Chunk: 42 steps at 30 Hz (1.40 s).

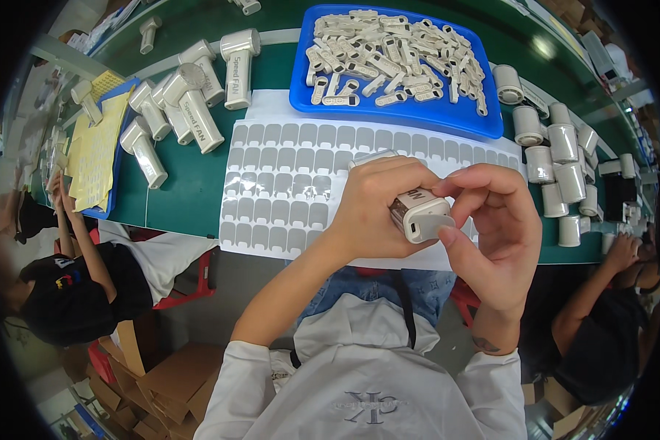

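White shirt (359, 352) cloth lies nearest the camera, below the label sheet (339, 188), with dark stitching across the chest. Far to the left of the sheet, a co-worker's hands (60, 192) are raised beside yellow papers (89, 165). Between those papers and the sheet, several fans in clear covers (196, 121) stand or lean close together on the green table (191, 209).

Over the middle of the sheet, the left hand (378, 196) has its fingers closed around a pale fan (416, 199), its end with a small dark port turned toward the wearer. At that end, the right hand (491, 227) pinches the edge of a grey label (429, 226) between thumb and forefinger, the remaining fingers loosely curled. The label lies over part of the end face; whether it is stuck there cannot be told.

If the fan rolls in the left hand's grip, the label could sit crooked or creep toward the port. Uneven thumb pressure might trap a crease, and a label clinging to the fingertip could lift again.

Just beyond the sheet, a blue tray (451, 119) is heaped with small pale parts (389, 59). To the right of the sheet, white cylinders (570, 182) stand and lie in a cluster, and past them is another worker's hand (623, 253).
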Each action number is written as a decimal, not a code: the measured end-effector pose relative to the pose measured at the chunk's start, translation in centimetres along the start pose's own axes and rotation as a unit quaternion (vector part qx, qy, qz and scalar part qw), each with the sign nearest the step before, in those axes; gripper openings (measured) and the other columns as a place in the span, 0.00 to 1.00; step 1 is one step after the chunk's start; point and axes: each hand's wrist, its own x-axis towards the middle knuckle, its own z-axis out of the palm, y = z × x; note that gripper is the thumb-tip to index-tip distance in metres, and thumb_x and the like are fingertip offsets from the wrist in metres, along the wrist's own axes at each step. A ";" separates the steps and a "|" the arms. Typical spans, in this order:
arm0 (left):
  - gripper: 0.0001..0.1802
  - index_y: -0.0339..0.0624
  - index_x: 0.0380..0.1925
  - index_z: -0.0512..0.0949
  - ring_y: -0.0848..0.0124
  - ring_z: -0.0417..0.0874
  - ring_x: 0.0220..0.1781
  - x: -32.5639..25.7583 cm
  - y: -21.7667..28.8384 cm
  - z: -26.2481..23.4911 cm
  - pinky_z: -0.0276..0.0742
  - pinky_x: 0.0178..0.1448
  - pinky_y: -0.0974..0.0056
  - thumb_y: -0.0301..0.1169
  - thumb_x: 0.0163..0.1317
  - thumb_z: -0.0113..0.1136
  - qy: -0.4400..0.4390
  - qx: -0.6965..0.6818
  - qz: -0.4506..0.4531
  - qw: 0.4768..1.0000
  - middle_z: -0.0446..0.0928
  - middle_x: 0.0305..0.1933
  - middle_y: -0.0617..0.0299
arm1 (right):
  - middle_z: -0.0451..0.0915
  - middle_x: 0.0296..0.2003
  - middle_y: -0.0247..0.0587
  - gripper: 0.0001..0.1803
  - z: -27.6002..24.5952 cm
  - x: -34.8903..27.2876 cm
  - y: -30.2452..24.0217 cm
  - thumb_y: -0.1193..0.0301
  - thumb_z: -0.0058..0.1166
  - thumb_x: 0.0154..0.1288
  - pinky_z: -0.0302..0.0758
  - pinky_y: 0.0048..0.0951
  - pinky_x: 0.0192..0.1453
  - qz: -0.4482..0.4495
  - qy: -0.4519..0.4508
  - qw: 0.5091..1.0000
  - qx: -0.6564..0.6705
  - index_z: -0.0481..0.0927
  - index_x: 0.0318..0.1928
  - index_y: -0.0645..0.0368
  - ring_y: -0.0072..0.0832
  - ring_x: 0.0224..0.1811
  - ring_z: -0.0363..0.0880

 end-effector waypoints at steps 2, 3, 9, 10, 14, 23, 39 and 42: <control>0.15 0.43 0.27 0.79 0.59 0.81 0.27 0.0 -0.1 0.0 0.74 0.31 0.61 0.30 0.37 0.74 0.003 -0.002 0.000 1.000 0.79 0.25 0.59 | 0.77 0.44 0.40 0.25 0.1 0.0 -0.1 0.88 0.57 0.51 0.72 0.24 0.50 0.007 0.002 1.000 -0.005 0.74 0.53 0.68 0.18 0.36 0.74; 0.15 0.43 0.27 0.79 0.59 0.81 0.27 0.0 -0.1 0.1 0.74 0.31 0.61 0.30 0.38 0.74 0.004 -0.002 0.002 1.000 0.79 0.25 0.59 | 0.77 0.44 0.40 0.25 0.1 0.0 0.0 0.88 0.57 0.51 0.72 0.23 0.50 0.002 0.004 1.000 -0.007 0.74 0.53 0.68 0.18 0.36 0.74; 0.15 0.43 0.27 0.79 0.59 0.81 0.27 -0.1 0.0 0.1 0.74 0.31 0.62 0.30 0.38 0.74 0.004 0.001 -0.004 1.000 0.79 0.25 0.58 | 0.78 0.44 0.40 0.25 0.2 -0.1 0.3 0.89 0.56 0.51 0.71 0.22 0.47 -0.013 0.010 1.000 -0.020 0.73 0.53 0.68 0.17 0.35 0.74; 0.15 0.43 0.27 0.79 0.59 0.81 0.27 -0.1 0.0 0.1 0.74 0.31 0.62 0.30 0.38 0.74 0.002 -0.001 -0.005 1.000 0.79 0.25 0.58 | 0.78 0.44 0.40 0.25 0.3 -0.1 0.3 0.89 0.56 0.51 0.71 0.22 0.47 -0.014 0.011 1.000 -0.019 0.73 0.53 0.68 0.17 0.35 0.74; 0.15 0.43 0.27 0.79 0.59 0.82 0.28 0.1 0.1 0.0 0.75 0.31 0.62 0.29 0.37 0.74 -0.002 -0.009 -0.006 1.000 0.79 0.26 0.58 | 0.78 0.44 0.41 0.25 0.2 0.0 0.0 0.89 0.56 0.51 0.71 0.21 0.47 -0.010 0.012 1.000 -0.025 0.73 0.53 0.69 0.17 0.35 0.74; 0.15 0.43 0.28 0.80 0.59 0.82 0.28 -0.1 0.1 -0.1 0.75 0.32 0.62 0.29 0.37 0.74 -0.003 0.000 -0.009 1.000 0.79 0.26 0.58 | 0.78 0.44 0.41 0.25 0.4 -0.1 0.3 0.89 0.56 0.51 0.71 0.21 0.47 -0.010 0.011 1.000 -0.011 0.73 0.53 0.68 0.17 0.35 0.73; 0.16 0.39 0.31 0.78 0.64 0.80 0.35 0.2 0.8 -2.7 0.74 0.42 0.64 0.28 0.40 0.71 -0.116 -0.039 -0.051 0.991 0.78 0.34 0.57 | 0.74 0.27 0.28 0.09 -1.9 -0.3 4.4 0.77 0.53 0.67 0.68 0.19 0.35 0.181 0.045 0.962 0.197 0.79 0.47 0.59 0.14 0.28 0.69; 0.17 0.39 0.33 0.76 0.65 0.79 0.35 1.5 1.3 -3.8 0.74 0.43 0.64 0.31 0.42 0.69 -0.091 -0.091 -0.066 0.989 0.78 0.35 0.58 | 0.76 0.28 0.32 0.10 -3.9 -2.7 6.6 0.75 0.54 0.67 0.71 0.22 0.36 0.143 0.074 0.987 -0.024 0.79 0.48 0.60 0.17 0.29 0.73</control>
